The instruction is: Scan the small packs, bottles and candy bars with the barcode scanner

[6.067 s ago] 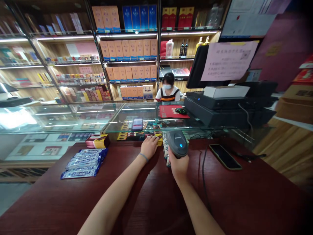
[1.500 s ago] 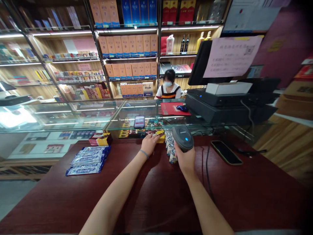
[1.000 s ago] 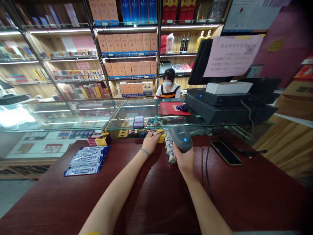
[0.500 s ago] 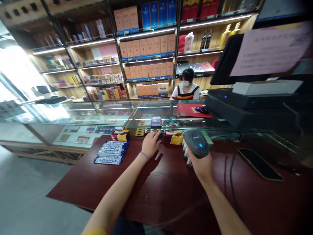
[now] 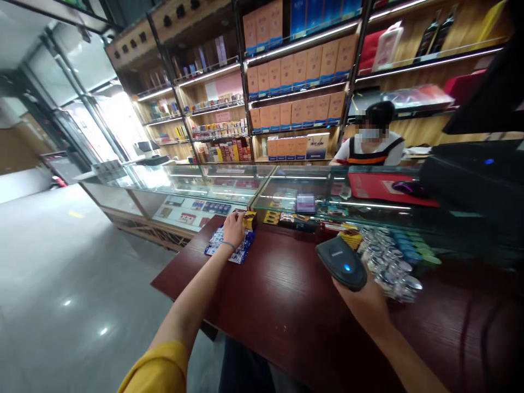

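My right hand grips a dark barcode scanner with a blue light, held over the dark red counter. My left hand reaches far left and closes on a stack of yellow and dark snack bars, which sits beside blue wrapped packets. A group of small round cans stands just right of the scanner.
A glass display case runs behind the counter, with a small screen on it. A person sits behind it near a red mat. Shelves of boxes line the back wall. Open floor lies to the left.
My head has turned left. My left hand has moved from the middle stack to the snack bars at the left end. The scanner has stayed in my right hand.
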`<action>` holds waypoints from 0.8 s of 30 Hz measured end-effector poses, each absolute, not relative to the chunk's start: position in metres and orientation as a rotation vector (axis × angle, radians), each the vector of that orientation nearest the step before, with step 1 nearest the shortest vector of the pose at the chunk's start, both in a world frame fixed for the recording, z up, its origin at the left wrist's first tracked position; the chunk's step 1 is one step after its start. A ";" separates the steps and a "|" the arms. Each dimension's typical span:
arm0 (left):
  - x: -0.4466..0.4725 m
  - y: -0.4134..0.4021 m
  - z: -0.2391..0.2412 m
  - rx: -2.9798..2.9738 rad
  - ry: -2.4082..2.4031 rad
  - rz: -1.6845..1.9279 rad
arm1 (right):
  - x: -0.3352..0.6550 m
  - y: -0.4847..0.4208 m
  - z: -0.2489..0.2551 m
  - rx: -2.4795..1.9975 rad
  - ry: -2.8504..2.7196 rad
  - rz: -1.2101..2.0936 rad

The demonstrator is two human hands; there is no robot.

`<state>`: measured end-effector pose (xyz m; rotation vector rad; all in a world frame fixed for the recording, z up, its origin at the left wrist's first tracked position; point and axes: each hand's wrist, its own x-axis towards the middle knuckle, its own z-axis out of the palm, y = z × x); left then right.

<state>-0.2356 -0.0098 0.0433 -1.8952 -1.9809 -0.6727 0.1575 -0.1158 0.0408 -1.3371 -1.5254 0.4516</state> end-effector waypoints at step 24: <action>-0.234 -0.004 0.056 -2.019 -1.906 -0.572 | 0.153 -0.120 0.040 -1.338 -1.645 0.379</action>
